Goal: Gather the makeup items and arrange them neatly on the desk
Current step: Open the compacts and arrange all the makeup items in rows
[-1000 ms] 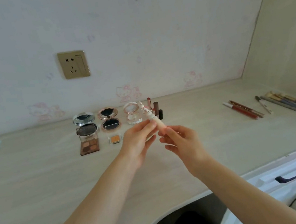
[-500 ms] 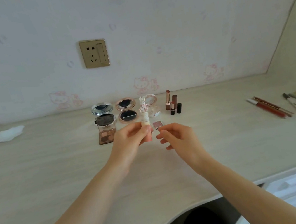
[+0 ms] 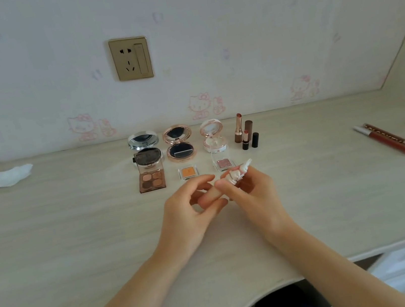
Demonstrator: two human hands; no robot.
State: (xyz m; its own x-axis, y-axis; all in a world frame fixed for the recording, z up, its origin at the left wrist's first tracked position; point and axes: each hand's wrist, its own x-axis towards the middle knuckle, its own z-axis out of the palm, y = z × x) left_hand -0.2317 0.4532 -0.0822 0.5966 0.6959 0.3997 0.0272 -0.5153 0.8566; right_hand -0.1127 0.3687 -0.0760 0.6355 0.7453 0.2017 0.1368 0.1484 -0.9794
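Pale wood-grain desk (image 3: 77,239), white wall (image 3: 255,25) with pink cat prints, gold socket (image 3: 131,58), silver compact (image 3: 145,149), rose-gold compact (image 3: 178,143), brown four-pan palette (image 3: 151,181), orange pan (image 3: 188,172), white bunny tube (image 3: 237,172), red-brown pencils (image 3: 387,141), white tissue (image 3: 6,177)

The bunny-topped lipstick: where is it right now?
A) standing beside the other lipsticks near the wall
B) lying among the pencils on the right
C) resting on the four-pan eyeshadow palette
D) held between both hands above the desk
D: the bunny-topped lipstick is off the desk, with the right hand gripping its bunny end and the left hand pinching its peach body in front of the compacts.
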